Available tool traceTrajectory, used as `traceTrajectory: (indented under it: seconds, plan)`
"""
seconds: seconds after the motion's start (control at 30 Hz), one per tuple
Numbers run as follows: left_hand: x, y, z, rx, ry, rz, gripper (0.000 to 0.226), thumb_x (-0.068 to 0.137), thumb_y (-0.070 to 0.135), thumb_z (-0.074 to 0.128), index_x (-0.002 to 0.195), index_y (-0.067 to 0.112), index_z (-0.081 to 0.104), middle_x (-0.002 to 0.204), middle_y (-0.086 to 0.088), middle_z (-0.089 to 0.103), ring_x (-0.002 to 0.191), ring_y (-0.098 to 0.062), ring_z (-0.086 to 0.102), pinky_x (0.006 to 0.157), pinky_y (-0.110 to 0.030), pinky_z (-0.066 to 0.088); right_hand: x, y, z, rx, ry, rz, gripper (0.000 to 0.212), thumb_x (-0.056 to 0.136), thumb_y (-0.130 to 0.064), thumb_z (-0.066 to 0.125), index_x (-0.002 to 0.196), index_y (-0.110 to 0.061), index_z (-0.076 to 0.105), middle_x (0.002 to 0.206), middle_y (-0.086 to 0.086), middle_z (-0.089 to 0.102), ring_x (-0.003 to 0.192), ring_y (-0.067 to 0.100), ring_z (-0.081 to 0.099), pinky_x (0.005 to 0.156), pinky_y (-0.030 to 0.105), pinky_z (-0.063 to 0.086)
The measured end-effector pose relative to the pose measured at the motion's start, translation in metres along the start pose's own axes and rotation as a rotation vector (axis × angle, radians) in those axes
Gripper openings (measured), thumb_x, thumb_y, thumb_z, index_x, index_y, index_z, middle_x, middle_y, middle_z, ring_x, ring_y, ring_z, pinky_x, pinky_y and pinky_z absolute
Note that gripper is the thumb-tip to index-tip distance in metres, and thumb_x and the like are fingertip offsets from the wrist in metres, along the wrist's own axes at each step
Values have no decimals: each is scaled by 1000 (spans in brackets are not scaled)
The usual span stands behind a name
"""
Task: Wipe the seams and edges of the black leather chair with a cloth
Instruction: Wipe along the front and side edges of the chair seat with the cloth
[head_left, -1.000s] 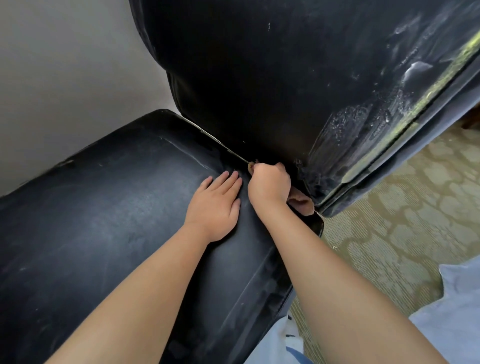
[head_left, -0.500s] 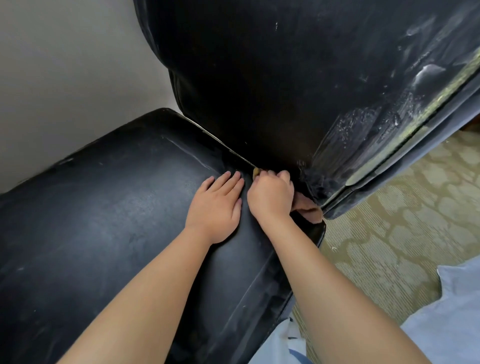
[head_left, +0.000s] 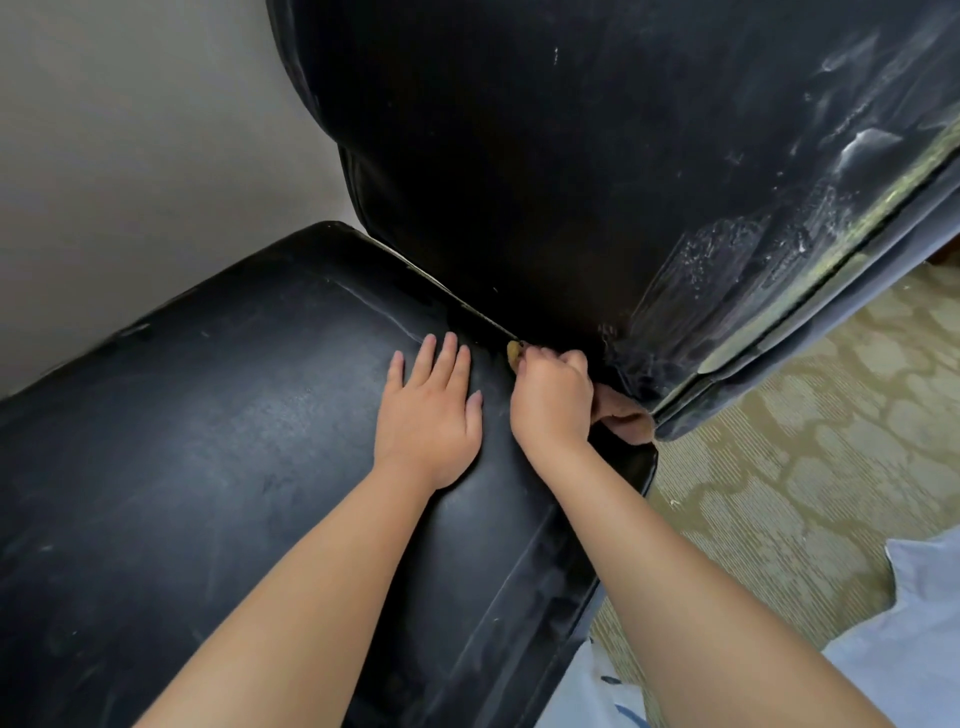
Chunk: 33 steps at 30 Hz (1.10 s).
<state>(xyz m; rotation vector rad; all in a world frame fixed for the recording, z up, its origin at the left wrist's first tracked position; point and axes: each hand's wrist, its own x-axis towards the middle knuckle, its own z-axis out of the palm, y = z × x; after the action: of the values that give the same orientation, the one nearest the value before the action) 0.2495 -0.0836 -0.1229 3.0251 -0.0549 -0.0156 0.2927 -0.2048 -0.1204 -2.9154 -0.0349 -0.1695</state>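
Brown cloth (head_left: 626, 415) in right hand (head_left: 551, 397)

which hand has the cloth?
The right hand: its fingers are curled round the brown cloth at the seam between seat and backrest. The left hand lies flat on the seat, fingers straight, holding nothing.

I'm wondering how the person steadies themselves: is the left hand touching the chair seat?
Touching. The head view shows the left hand lying flat, palm down with fingers straight, on the black seat cushion, no gap beneath it.
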Motion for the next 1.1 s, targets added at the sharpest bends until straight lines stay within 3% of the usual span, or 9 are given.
traceTrajectory:
  seconds: [0.23, 0.43, 0.63, 0.77, 1.0, 1.1]
  plan:
    - [7, -13, 0, -12, -17, 79, 85, 77, 46, -17, 153, 16, 7, 161, 1, 4, 148, -18, -3, 117, -33, -6, 24, -27, 1, -20, -35, -25, 32, 99, -21, 34, 115, -7, 58, 113, 8, 62, 111, 27, 44, 87, 34, 34]
    - [6, -13, -3, 8, -20, 100, 84, 77, 47, -20, 153, 17, -1, 161, 1, -1, 147, -18, -7, 118, -34, -7, -2, -6, -10, -115, -33, -76, 39, 93, -28, 41, 125, -9, 54, 122, 6, 59, 110, 29, 46, 86, 37, 35]
    - [4, -12, 0, -33, 30, -36, 83, 79, 52, -13, 153, 17, 3, 160, -6, -3, 147, -23, -9, 118, -37, -7, 6, -25, -8, -67, -70, -4, 36, 97, -25, 35, 123, -9, 54, 124, 5, 57, 114, 26, 41, 90, 36, 30]
    - [7, -14, -2, -34, -10, -33, 89, 73, 49, -19, 153, 15, 0, 161, -6, -3, 147, -23, -9, 118, -36, -7, 23, -45, -4, 1, -77, 5, 33, 96, -24, 36, 116, -8, 58, 119, 5, 60, 113, 26, 42, 90, 35, 30]
    - [12, -29, -9, 50, 19, 53, 82, 82, 47, -12, 152, 18, 19, 157, -6, 22, 143, -25, 16, 113, -36, 15, 18, -23, -8, -30, -119, -95, 40, 99, -31, 34, 135, -18, 45, 133, -3, 52, 115, 24, 42, 91, 35, 33]
    - [11, -26, -8, 16, 38, 23, 77, 86, 46, -7, 151, 18, 25, 156, -7, 25, 143, -25, 18, 115, -39, 13, 2, -17, -9, 13, -63, -57, 43, 98, -31, 36, 139, -21, 42, 136, -5, 50, 116, 21, 41, 92, 34, 32]
